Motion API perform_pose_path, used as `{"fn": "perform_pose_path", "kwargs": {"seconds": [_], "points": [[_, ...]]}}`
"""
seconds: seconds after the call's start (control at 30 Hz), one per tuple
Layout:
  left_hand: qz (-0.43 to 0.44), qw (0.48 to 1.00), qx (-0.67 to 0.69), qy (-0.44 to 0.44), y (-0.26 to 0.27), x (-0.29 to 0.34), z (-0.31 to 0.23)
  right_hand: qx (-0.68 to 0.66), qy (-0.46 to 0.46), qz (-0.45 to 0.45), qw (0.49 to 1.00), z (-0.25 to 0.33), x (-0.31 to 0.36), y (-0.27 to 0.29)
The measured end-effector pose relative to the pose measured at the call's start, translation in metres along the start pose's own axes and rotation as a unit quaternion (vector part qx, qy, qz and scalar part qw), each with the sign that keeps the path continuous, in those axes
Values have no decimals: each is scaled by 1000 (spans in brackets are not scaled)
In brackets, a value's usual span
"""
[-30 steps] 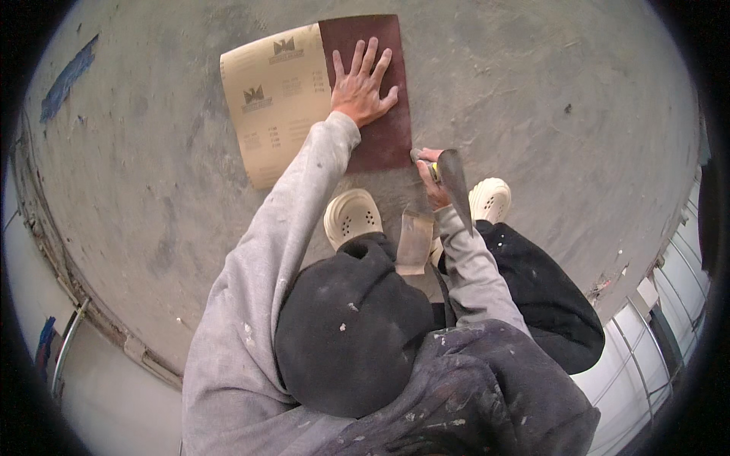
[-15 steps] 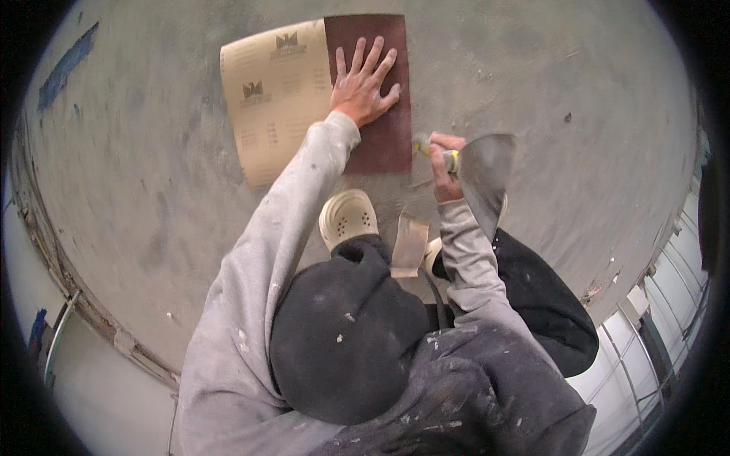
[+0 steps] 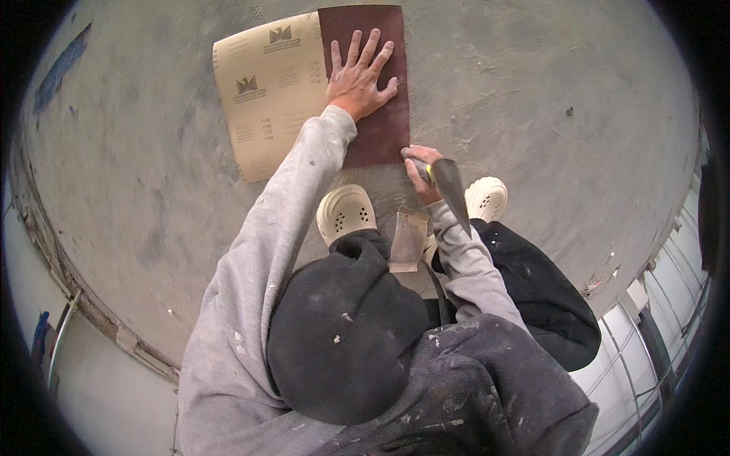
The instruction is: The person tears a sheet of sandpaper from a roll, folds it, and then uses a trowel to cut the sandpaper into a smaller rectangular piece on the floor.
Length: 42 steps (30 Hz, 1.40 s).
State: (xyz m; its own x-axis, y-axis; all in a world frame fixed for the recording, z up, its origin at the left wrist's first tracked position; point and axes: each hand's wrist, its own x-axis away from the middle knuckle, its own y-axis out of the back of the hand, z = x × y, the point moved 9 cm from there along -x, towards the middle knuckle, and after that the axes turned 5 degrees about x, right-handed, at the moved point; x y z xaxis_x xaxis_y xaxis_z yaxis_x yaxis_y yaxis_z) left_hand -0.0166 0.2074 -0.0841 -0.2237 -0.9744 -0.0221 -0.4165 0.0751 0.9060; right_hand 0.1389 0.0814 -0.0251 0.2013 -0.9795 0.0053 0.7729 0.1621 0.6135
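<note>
A sheet of sandpaper lies on the floor, its dark red grit side folded over at the right and its tan printed backing showing at the left. My left hand presses flat on the red part with fingers spread. At the red part's lower right corner, my right hand is closed round the handle of a wide-bladed putty knife. The handle's end meets the sheet's edge there, and the metal blade points back toward my right forearm.
My cream clogs stand close below the sheet. Between my feet lies a small tan strip of paper. A blue patch marks the grey floor at far left. White panels with metal rods border the floor at lower right.
My right hand has moved left with the putty knife, bringing the handle's end to the sheet's corner; the blade now looks narrower. The sheet and my left hand appear slightly higher.
</note>
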Motion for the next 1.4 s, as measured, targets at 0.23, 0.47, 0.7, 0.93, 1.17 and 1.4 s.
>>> {"fn": "perform_pose_path", "kwargs": {"seconds": [0.23,0.47,0.7,0.93,1.17,1.4], "points": [[-8,1000,2,-1,3,-7,-3,20,-20,-20,999,-21,27,11],[3,1000,-4,0,-2,-1,-6,5,-22,-59,998,11,-20,25],[3,1000,4,-2,0,-6,-4,-1,-17,-77,997,1,-30,20],[16,1000,4,7,-2,6,-7,-2,12,-45,999,-26,-33,-4],[5,1000,21,7,-1,8,-4,-60,-54,-62,995,-25,-37,-1],[15,1000,-25,1,-3,-9,3,-10,-16,-61,998,-16,-55,21]]}}
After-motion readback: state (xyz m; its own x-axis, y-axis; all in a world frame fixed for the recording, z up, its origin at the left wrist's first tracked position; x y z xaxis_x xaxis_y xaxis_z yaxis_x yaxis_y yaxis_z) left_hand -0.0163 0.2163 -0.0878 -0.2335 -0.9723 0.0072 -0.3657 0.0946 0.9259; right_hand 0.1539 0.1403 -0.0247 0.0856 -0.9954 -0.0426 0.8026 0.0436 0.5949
